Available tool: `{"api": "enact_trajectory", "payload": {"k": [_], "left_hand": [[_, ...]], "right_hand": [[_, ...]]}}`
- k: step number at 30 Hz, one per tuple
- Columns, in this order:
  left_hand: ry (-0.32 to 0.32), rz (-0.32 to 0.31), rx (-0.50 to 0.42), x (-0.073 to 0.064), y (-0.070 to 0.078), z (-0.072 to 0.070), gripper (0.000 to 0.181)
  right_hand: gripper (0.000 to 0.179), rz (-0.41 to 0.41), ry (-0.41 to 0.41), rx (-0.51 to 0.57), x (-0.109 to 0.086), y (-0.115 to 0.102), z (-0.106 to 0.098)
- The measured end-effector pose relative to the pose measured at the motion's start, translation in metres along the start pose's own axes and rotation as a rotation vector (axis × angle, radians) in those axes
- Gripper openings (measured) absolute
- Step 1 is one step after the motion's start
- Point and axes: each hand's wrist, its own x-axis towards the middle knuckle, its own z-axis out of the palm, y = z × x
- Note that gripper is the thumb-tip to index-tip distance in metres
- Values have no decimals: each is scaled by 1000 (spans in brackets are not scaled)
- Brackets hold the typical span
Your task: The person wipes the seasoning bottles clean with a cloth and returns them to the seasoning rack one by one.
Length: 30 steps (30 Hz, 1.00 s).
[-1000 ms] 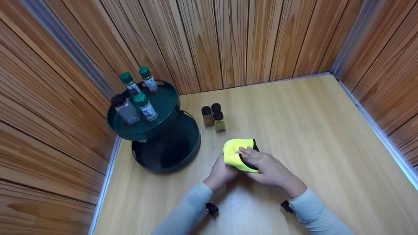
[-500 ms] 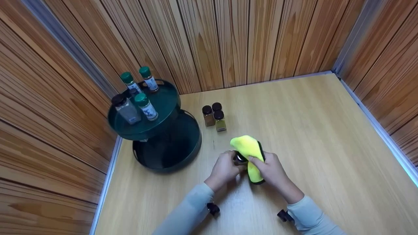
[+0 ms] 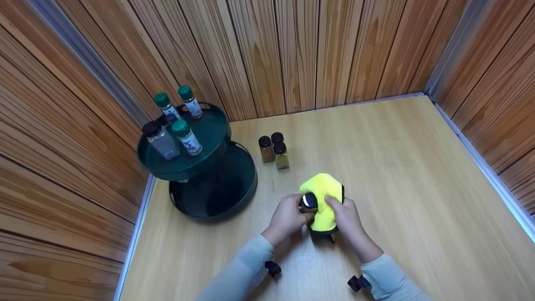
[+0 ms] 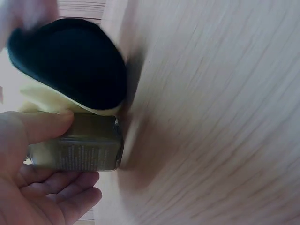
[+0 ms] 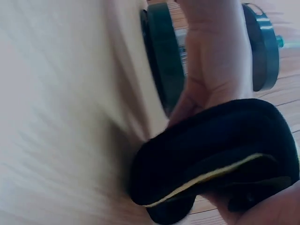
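Note:
My left hand (image 3: 287, 215) grips a square spice jar (image 4: 77, 153) with a dark cap, thumb on one side and fingers on the other in the left wrist view. Printed text shows faintly on its side. A bright yellow cloth (image 3: 324, 186) with black edging is pinched in my right hand (image 3: 349, 221), the thumb lying on top of it. The cloth lies against the jar's right side in the head view. Its dark underside (image 5: 201, 140) fills much of the right wrist view and hides part of that hand.
Three dark-capped spice jars (image 3: 281, 155) stand together on the wooden table (image 3: 388, 167) beyond the hands. At left stands a two-tier dark green turntable rack (image 3: 213, 213), with several jars on its upper tier. Wood-panelled walls (image 3: 292, 54) bound the table at the back and sides.
The cloth first covered the jar under flat right fingers. It then came off the cap and shifted right, and my right thumb now pinches it beside the jar. The left hand has barely moved.

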Motion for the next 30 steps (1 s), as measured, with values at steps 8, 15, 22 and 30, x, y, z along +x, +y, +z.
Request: {"api": "enact_trajectory", "payload": {"k": [8,15,22,30], "left_hand": [[-1,-10,-1,-1,-1,1,43],[39,70,9,-1,-1,0,40],[50,80,23,-1,-1,0,41],[15,25,-8,-1,1,0,41]], "right_hand": [[33,96,-24,10,3,1,-4],[31,26,-23,77,-9,-27,-4],[27,-11,-8,101,-11,-25,-2],[28,67,14,41,4,2,-1]]}}
